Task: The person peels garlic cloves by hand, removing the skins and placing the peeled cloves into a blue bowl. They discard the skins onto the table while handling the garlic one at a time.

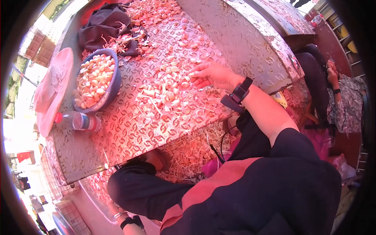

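Over the patterned metal table (129, 129), my right hand (213, 75) has its fingers drawn together just right of the loose garlic cloves (168, 84). A small pale spot shows at its fingertips, but I cannot make out whether it is a clove. My left hand (114, 208) hangs low at the left, beside my knee, by a crate of garlic (100, 184) under the table's edge. Its fingers are mostly hidden. A blue bowl (114, 84) heaped with cloves stands at the table's left side.
A plastic bottle (84, 121) lies beside the bowl, near a wide-brimmed hat (55, 88). Dark cloth (103, 27) and garlic scraps (154, 11) cover the far end. Dry stalks (192, 147) litter the floor below. Another person (344, 102) sits at the right.
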`<act>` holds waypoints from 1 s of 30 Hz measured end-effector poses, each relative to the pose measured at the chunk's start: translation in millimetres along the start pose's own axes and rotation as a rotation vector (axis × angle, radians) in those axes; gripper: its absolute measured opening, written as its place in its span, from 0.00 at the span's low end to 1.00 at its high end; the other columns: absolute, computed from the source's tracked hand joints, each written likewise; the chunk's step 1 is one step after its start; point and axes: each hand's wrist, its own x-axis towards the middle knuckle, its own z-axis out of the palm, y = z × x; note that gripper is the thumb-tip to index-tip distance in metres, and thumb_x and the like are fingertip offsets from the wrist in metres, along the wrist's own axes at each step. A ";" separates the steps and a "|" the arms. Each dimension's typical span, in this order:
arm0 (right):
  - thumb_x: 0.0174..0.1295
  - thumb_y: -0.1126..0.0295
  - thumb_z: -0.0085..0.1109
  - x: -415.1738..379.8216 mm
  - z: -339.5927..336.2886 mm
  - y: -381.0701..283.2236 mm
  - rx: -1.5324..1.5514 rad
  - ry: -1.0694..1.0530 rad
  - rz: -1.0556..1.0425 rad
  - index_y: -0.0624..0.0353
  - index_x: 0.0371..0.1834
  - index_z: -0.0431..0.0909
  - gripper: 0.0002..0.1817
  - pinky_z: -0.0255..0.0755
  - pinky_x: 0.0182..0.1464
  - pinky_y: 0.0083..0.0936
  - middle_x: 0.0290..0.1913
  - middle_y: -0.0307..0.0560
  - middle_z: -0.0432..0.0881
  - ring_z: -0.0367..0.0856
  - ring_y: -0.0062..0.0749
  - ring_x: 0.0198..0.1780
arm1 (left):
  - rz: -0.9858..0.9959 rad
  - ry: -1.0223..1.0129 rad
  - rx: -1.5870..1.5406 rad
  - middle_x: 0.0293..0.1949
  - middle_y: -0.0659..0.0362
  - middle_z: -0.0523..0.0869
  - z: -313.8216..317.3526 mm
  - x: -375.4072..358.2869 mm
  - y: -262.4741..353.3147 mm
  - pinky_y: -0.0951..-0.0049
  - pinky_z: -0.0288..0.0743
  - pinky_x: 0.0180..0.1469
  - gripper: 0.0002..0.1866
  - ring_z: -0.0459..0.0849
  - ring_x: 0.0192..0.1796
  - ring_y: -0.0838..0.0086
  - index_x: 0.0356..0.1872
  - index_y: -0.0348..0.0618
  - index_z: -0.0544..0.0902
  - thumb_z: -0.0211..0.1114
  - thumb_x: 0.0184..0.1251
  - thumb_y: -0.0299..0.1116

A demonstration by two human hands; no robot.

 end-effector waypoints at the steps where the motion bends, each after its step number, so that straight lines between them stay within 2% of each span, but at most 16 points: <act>1: 0.63 0.73 0.51 0.3 1.1 0.6 0.024 -0.006 0.013 0.64 0.46 0.75 0.10 0.78 0.40 0.23 0.39 0.46 0.81 0.82 0.29 0.37 | 0.001 -0.001 0.002 0.35 0.53 0.84 5.1 1.7 -3.0 0.68 0.80 0.31 0.11 0.83 0.33 0.66 0.38 0.35 0.78 0.51 0.64 0.32; 3: 0.63 0.73 0.51 0.1 3.5 2.9 0.051 -0.013 0.031 0.64 0.46 0.75 0.10 0.78 0.41 0.23 0.39 0.46 0.81 0.82 0.29 0.37 | 0.210 -0.133 -0.006 0.35 0.52 0.84 5.7 14.1 -13.6 0.68 0.78 0.29 0.14 0.83 0.32 0.66 0.40 0.36 0.79 0.51 0.62 0.34; 4: 0.63 0.74 0.51 0.7 5.7 3.9 0.018 0.021 0.040 0.64 0.46 0.75 0.10 0.78 0.41 0.23 0.39 0.46 0.81 0.82 0.29 0.38 | 0.211 -0.125 -0.008 0.35 0.52 0.84 -3.0 25.9 -16.1 0.68 0.78 0.29 0.14 0.83 0.32 0.66 0.40 0.36 0.79 0.51 0.62 0.34; 9: 0.61 0.75 0.53 7.6 10.5 12.0 -0.063 0.096 -0.036 0.64 0.43 0.76 0.09 0.78 0.41 0.23 0.38 0.44 0.80 0.81 0.27 0.38 | 0.640 -0.024 1.139 0.33 0.53 0.84 -81.7 118.7 13.8 0.68 0.76 0.27 0.12 0.83 0.30 0.67 0.40 0.36 0.80 0.52 0.60 0.30; 10: 0.60 0.75 0.55 7.0 10.0 11.8 -0.087 0.113 -0.048 0.64 0.42 0.77 0.08 0.78 0.40 0.23 0.38 0.44 0.80 0.81 0.26 0.38 | 0.643 -0.013 1.136 0.33 0.53 0.84 -69.1 96.8 18.2 0.68 0.76 0.27 0.12 0.83 0.30 0.67 0.40 0.36 0.80 0.52 0.60 0.30; 12: 0.58 0.74 0.58 11.0 5.7 13.9 -0.146 0.162 -0.073 0.63 0.39 0.78 0.07 0.78 0.39 0.23 0.37 0.44 0.80 0.80 0.25 0.37 | 0.435 0.321 0.969 0.30 0.57 0.83 12.6 -0.2 36.7 0.74 0.73 0.25 0.09 0.81 0.27 0.72 0.37 0.35 0.80 0.54 0.62 0.27; 13: 0.58 0.74 0.58 11.3 6.4 12.8 -0.138 0.160 -0.077 0.63 0.39 0.78 0.07 0.78 0.39 0.23 0.37 0.44 0.80 0.80 0.25 0.37 | 0.442 0.326 0.972 0.30 0.57 0.83 33.1 -28.1 46.1 0.74 0.73 0.25 0.09 0.81 0.27 0.72 0.37 0.35 0.80 0.54 0.62 0.27; 15: 0.55 0.72 0.62 11.1 11.2 11.2 -0.379 0.180 -0.078 0.62 0.35 0.77 0.07 0.79 0.37 0.25 0.33 0.44 0.80 0.81 0.27 0.30 | 0.699 0.177 1.162 0.27 0.61 0.81 68.7 -76.1 62.2 0.82 0.69 0.24 0.06 0.78 0.25 0.79 0.35 0.35 0.79 0.55 0.62 0.25; 16: 0.55 0.72 0.62 12.2 14.6 14.1 -0.370 0.182 -0.082 0.62 0.35 0.77 0.07 0.79 0.37 0.25 0.33 0.44 0.80 0.81 0.27 0.30 | 0.855 0.012 1.098 0.27 0.62 0.80 90.4 -102.6 64.8 0.84 0.68 0.24 0.05 0.76 0.25 0.81 0.36 0.35 0.79 0.56 0.63 0.25; 17: 0.54 0.71 0.63 13.5 19.6 20.0 -0.618 0.146 -0.230 0.60 0.35 0.77 0.09 0.78 0.37 0.28 0.32 0.46 0.81 0.81 0.31 0.30 | 1.002 -0.156 1.025 0.27 0.64 0.79 114.2 -129.6 62.8 0.87 0.66 0.24 0.05 0.75 0.25 0.84 0.37 0.36 0.79 0.57 0.63 0.25; 18: 0.52 0.69 0.64 14.4 25.6 25.8 -0.867 0.107 -0.379 0.59 0.36 0.78 0.10 0.77 0.37 0.31 0.32 0.47 0.81 0.82 0.35 0.30 | 1.018 -0.284 0.969 0.27 0.64 0.79 142.8 -160.3 56.9 0.87 0.66 0.25 0.05 0.75 0.25 0.85 0.38 0.36 0.78 0.58 0.63 0.24; 19: 0.52 0.69 0.64 14.5 33.5 32.7 -0.859 0.109 -0.382 0.59 0.36 0.78 0.10 0.77 0.37 0.31 0.32 0.47 0.81 0.82 0.35 0.30 | 1.031 -0.410 0.913 0.27 0.65 0.79 172.1 -185.1 46.6 0.87 0.66 0.26 0.05 0.75 0.26 0.86 0.38 0.37 0.78 0.58 0.62 0.23; 21: 0.49 0.68 0.63 12.3 52.4 45.3 -1.327 0.068 -0.770 0.55 0.38 0.79 0.12 0.76 0.38 0.37 0.31 0.49 0.82 0.82 0.46 0.34 | 0.985 -0.603 0.954 0.27 0.66 0.78 224.1 -208.1 24.7 0.86 0.67 0.28 0.06 0.75 0.28 0.86 0.39 0.37 0.78 0.59 0.62 0.23; 25: 0.47 0.70 0.60 -2.7 69.9 38.3 -1.478 -0.064 -0.679 0.54 0.38 0.80 0.13 0.76 0.37 0.38 0.30 0.50 0.82 0.82 0.49 0.36 | 1.193 -0.927 1.023 0.35 0.57 0.78 320.8 -158.2 -28.0 0.76 0.72 0.33 0.11 0.77 0.31 0.76 0.43 0.37 0.78 0.60 0.57 0.21; 27: 0.47 0.72 0.58 -3.7 66.6 35.2 -1.572 -0.132 -0.552 0.54 0.37 0.80 0.11 0.75 0.38 0.39 0.31 0.50 0.81 0.82 0.49 0.36 | 1.518 -0.952 1.019 0.37 0.53 0.77 365.5 -132.1 -52.3 0.71 0.73 0.35 0.14 0.78 0.32 0.69 0.44 0.37 0.77 0.63 0.54 0.22; 30: 0.47 0.74 0.55 -9.8 63.0 24.8 -1.618 -0.024 -0.387 0.55 0.38 0.81 0.13 0.74 0.41 0.40 0.34 0.52 0.80 0.80 0.48 0.38 | 1.375 -0.828 1.058 0.38 0.50 0.76 399.9 -97.8 -91.4 0.68 0.73 0.37 0.16 0.79 0.33 0.63 0.44 0.38 0.77 0.65 0.52 0.24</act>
